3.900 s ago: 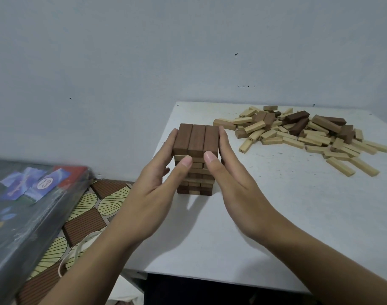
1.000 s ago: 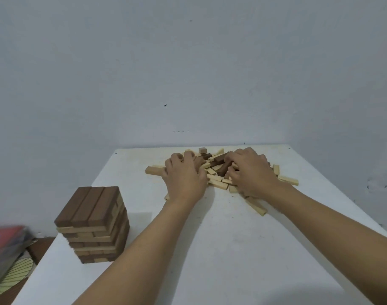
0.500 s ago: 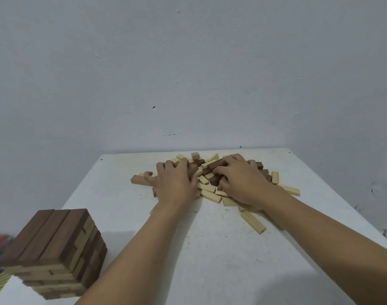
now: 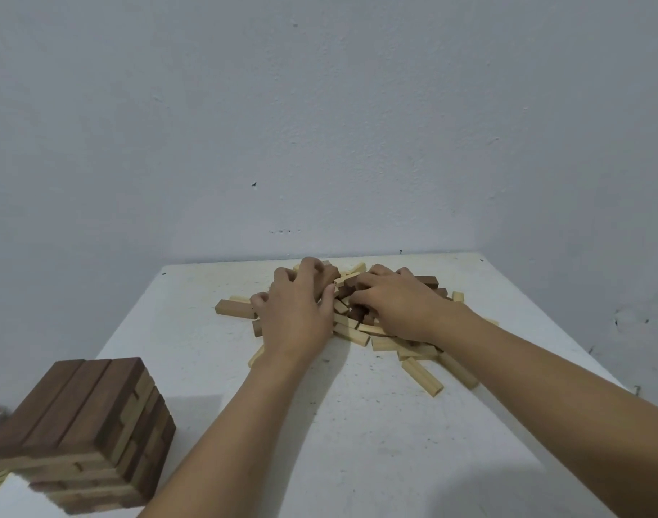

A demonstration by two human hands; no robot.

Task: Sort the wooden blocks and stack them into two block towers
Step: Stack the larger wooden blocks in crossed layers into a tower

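Lying flat w/ long axes every which way, block pile [image 4: 383, 343] sits under left hand [image 4: 295, 315] & right hand [image 4: 398, 308], fingers [image 4: 312, 265] curled; grip unclear.

1. Left hand [image 4: 297, 317]: arm stretched forward, palm down, fingers curled downward.
2. Right hand [image 4: 398, 308]: close beside it, palm down, fingers bent inward.
3. Whether either holds anything is hidden.

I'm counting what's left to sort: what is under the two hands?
The left hand and right hand lie on the loose pile; light blocks and a few dark blocks stick out around them. Blocks beneath the palms are hidden.
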